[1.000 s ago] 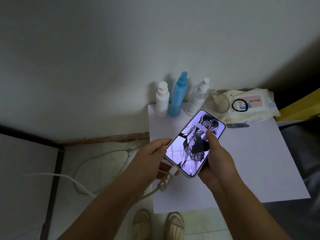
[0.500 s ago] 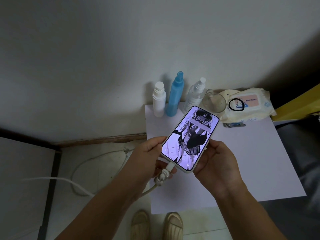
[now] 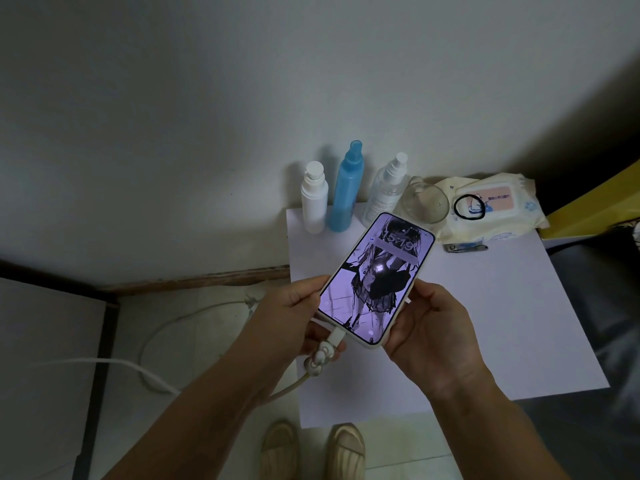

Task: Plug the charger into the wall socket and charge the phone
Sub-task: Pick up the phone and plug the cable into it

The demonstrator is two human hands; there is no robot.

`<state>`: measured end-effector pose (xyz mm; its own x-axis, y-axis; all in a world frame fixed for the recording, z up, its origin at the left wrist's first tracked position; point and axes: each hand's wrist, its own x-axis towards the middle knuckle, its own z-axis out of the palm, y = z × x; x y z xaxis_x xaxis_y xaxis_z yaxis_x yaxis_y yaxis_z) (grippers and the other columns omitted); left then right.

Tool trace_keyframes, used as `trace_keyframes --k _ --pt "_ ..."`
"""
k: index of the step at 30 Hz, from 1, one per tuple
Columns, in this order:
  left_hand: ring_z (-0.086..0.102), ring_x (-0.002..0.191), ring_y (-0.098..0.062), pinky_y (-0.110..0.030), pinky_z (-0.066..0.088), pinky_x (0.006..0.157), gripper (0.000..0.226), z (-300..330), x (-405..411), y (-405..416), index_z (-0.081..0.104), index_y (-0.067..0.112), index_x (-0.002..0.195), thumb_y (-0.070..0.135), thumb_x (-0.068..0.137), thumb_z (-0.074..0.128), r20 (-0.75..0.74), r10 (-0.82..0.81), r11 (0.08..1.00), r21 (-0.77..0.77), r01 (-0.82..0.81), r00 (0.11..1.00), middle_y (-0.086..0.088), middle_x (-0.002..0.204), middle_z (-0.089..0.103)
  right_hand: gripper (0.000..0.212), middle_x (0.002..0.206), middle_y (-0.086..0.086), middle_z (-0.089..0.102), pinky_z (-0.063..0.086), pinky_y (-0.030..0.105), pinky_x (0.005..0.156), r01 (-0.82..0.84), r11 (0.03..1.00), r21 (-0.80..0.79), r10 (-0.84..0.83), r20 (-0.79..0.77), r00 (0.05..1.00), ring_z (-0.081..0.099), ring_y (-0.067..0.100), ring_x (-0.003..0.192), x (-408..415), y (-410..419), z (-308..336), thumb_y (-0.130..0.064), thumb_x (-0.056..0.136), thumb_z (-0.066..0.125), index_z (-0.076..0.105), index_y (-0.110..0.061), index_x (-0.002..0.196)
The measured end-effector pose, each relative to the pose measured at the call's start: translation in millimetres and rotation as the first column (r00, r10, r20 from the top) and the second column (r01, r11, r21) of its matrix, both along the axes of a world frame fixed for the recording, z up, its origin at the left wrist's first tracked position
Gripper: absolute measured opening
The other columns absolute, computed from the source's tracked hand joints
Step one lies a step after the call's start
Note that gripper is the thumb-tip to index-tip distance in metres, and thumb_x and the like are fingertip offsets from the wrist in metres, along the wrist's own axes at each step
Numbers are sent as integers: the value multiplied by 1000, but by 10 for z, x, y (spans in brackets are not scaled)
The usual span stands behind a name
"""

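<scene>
I hold the phone [image 3: 377, 275] in both hands above the white table, its screen lit with a lock-screen picture and the time. My left hand [image 3: 294, 320] grips its lower left edge and my right hand [image 3: 429, 327] its lower right edge. A white charging cable [image 3: 194, 317] is plugged into the phone's bottom end, with a small white charm [image 3: 320, 362] on the plug. The cable runs down under my left forearm and loops over the floor at the left. No wall socket or charger brick shows in view.
On the white table [image 3: 485, 323], along the wall, stand a white bottle [image 3: 314, 197], a blue spray bottle [image 3: 347, 188] and a clear spray bottle [image 3: 386, 188], plus a glass [image 3: 427, 204], a wet-wipes pack [image 3: 491, 206] with a black hair tie, and nail clippers [image 3: 465, 248]. My shoes [image 3: 311, 448] are below.
My right thumb has come off the screen and that hand now grips the phone's edge. The phone has shifted slightly left and lower, and the screen shows a small bright mark at its centre.
</scene>
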<state>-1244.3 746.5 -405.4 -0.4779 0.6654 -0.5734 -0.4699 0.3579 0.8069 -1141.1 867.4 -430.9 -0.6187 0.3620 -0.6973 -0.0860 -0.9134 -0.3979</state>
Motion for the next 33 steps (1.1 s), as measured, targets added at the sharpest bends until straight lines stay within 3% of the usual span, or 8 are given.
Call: trace_keyframes --k 4,8,10,13,18,22,28,33 --pt "59 40 -19 -17 45 36 50 -14 -12 -19 68 30 79 5 94 28 -4 -12 1000 0 12 1000 -6 44 64 29 115 23 49 36 44 102 10 1000 -13 -10 -1 1000 47 35 108 3 -1 22 -20 88 40 66 -11 95" --pt "58 42 -21 -21 46 40 49 -102 -44 -32 68 32 82 7 95 28 -22 -31 999 -21 30 999 -6 45 64 38 87 14 71 61 40 69 -55 997 63 52 38 998 71 27 79 16 -5 -21 -22 94 35 70 -11 87" --pt "58 48 -24 -25 46 46 50 -188 -74 -49 68 34 81 9 95 28 -49 -55 997 -49 53 997 -7 48 63 36 75 12 73 61 35 56 -149 977 154 129 134 983 72 25 67 43 6 -71 -20 95 36 70 -10 85" --pt "52 59 -31 -31 44 54 54 -352 -100 -78 70 39 78 11 96 26 -77 -113 990 -97 105 991 -17 61 61 30 78 17 70 60 35 58 -350 890 294 235 362 902 70 27 65 93 -3 -202 -16 94 41 69 -6 90" --pt "51 54 -28 -24 38 48 53 -681 -67 -138 70 36 83 9 94 26 -49 -187 968 -182 175 981 -17 59 62 26 72 17 66 58 34 55 -534 825 187 350 573 741 67 26 57 185 -68 -463 -12 92 41 64 0 98" --pt "52 41 -18 -15 37 35 54 -890 -68 -170 68 42 77 10 95 28 -65 -185 959 -229 165 981 -3 46 64 23 78 19 64 57 33 53 -583 801 132 384 633 672 64 29 61 211 -105 -606 -8 92 44 60 1 105" --pt "45 28 -8 -11 34 30 54 -1035 -67 -152 68 38 74 6 94 29 -109 -187 956 -247 156 976 -8 48 59 21 76 19 62 56 34 56 -605 789 106 395 666 632 61 28 60 227 -140 -687 -9 92 47 57 0 108" --pt "53 54 -14 -21 46 45 25 -1218 -32 -129 54 16 94 10 94 30 -319 -324 889 -424 171 891 -3 68 56 20 76 15 63 55 30 57 -692 709 138 422 703 573 61 25 60 261 -156 -718 -12 94 43 59 -5 104"
